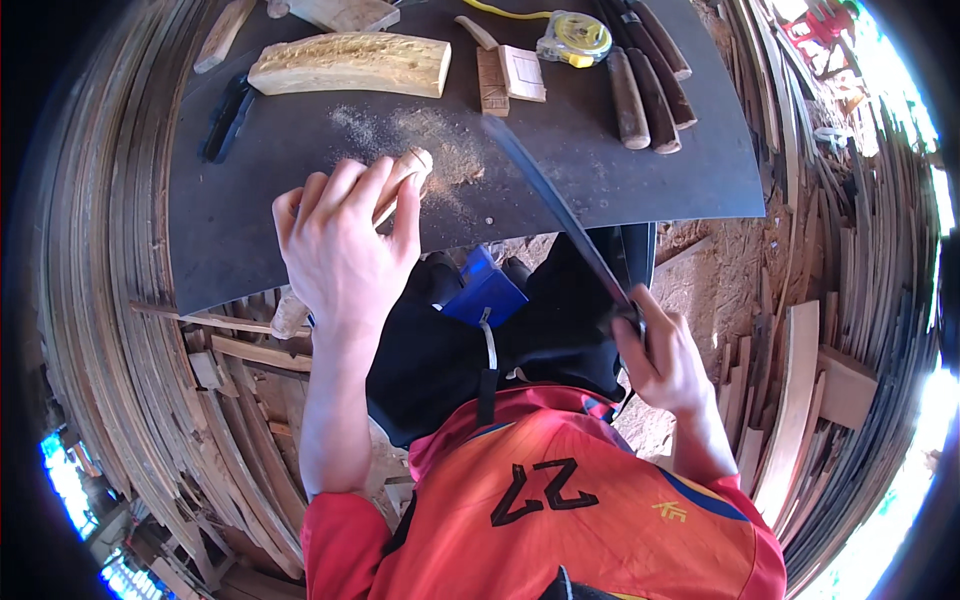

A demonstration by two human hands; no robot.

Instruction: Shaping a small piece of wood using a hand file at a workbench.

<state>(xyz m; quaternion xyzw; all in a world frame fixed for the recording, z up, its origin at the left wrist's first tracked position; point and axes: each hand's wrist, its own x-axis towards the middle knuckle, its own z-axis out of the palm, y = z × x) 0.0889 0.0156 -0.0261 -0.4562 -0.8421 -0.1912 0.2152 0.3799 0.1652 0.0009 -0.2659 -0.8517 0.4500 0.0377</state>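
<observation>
My left hand (345, 230) is closed on a pale carved wooden piece (415, 165) at the near left part of the dark tabletop (230, 240), with its fingers over the top of it. My right hand (655, 355), off the table's near edge, grips a long, narrow steel tool (560, 205) by its handle, the blade slanting up-left over the board and blurred toward its tip; whether it is a file or a knife I cannot tell. Pale shavings and dust (440, 150) lie between the wooden piece and the blade.
Along the back lie a wood block (350, 62), a black tool (228, 117), small wood pieces (521, 72), a yellow tape measure (574, 38) and several wooden-handled tools (656, 95). A blue object (485, 285) hangs below the edge. Stacked timber strips (110, 250) crowd both sides.
</observation>
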